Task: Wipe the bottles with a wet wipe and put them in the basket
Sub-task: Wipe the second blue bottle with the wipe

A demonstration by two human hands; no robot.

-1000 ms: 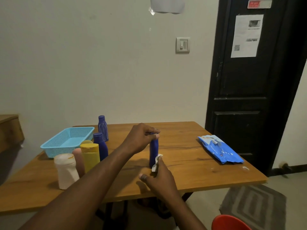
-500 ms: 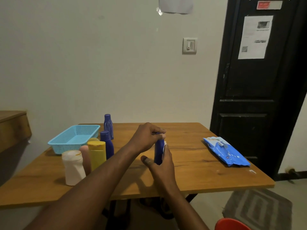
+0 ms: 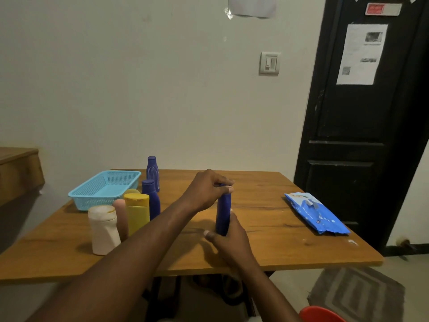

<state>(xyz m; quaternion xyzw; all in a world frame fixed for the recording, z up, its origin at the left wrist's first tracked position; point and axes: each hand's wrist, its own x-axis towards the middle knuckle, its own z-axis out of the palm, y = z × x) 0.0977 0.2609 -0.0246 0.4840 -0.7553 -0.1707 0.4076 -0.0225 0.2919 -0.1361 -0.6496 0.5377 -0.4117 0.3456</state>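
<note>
A dark blue bottle stands upright in the middle of the wooden table. My left hand grips its cap from above. My right hand is wrapped around its lower body, pressing a white wet wipe against it; only a sliver of the wipe shows by my fingers. To the left stand a white bottle, a pink bottle, a yellow bottle and two more blue bottles. The light blue basket sits at the table's far left with nothing in it.
A blue pack of wet wipes lies on the table's right side. A black door stands behind it. A grey mat and a red seat edge are on the floor at lower right.
My right hand has risen from the bottle's base and closed around its body with the wipe, which is now almost hidden. My left hand stays on the cap.
</note>
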